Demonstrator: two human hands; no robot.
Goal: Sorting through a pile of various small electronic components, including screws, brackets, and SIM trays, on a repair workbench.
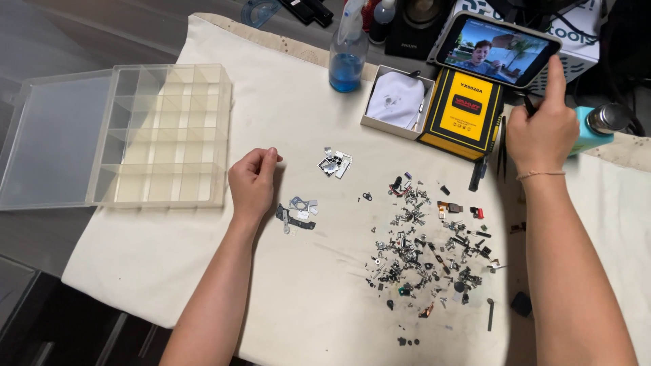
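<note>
On the cream cloth (pixel 203 271) covering the worktop, the clear compartment box (pixel 163 135) lies open at the left edge, so sorting goes best by lifting one piece at a time from the scattered pile of small screws and metal parts (pixel 427 251) near the right front. The left hand (pixel 252 181) hovers beside the box with fingertips pressed together, though I cannot tell whether they pinch anything, and the right hand (pixel 542 132) touches the propped phone (pixel 498 49) at the back edge. The yellow case (pixel 464 112), spray bottle (pixel 348 54) and little bracket clusters (pixel 298 211) crowd the reach.
</note>
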